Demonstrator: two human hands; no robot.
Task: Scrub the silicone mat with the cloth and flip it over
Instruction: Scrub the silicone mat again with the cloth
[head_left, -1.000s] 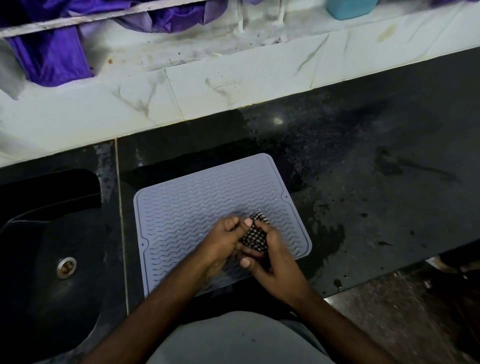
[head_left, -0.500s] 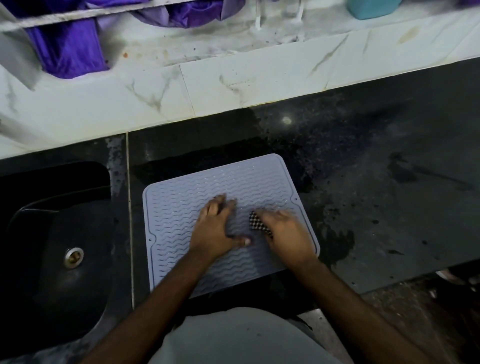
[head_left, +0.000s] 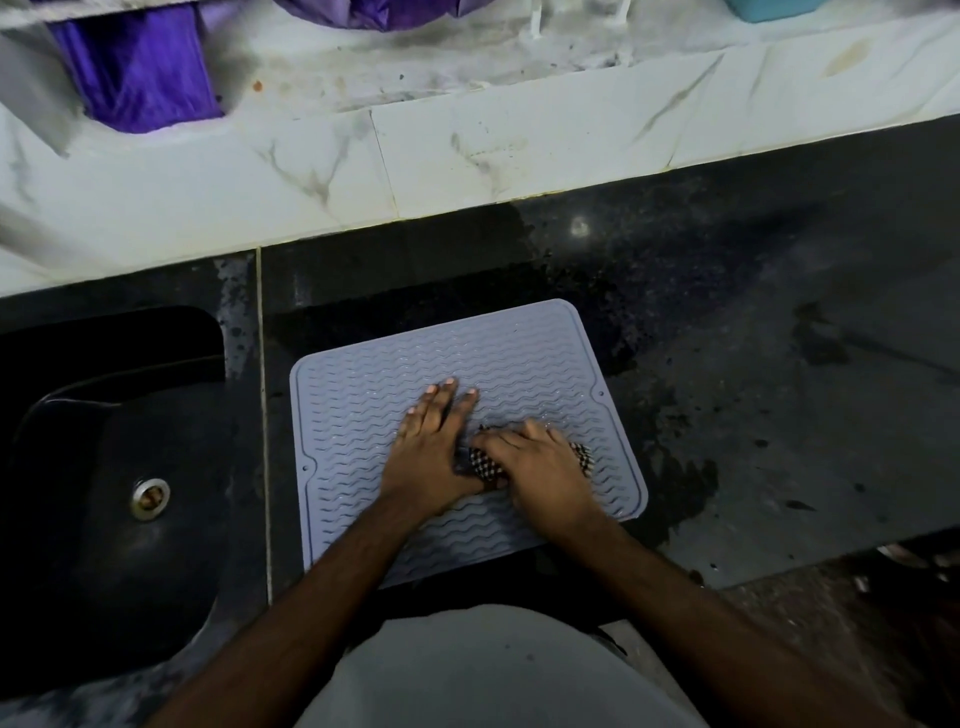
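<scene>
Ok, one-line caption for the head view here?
Left hand flat on the grey ridged silicone mat while the right hand presses a black-and-white checked cloth onto it.

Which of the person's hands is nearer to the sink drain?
Left. The left hand lies flat on the silicone mat, on the side toward the sink drain. The right hand presses the cloth farther right, beyond the left hand.
</scene>
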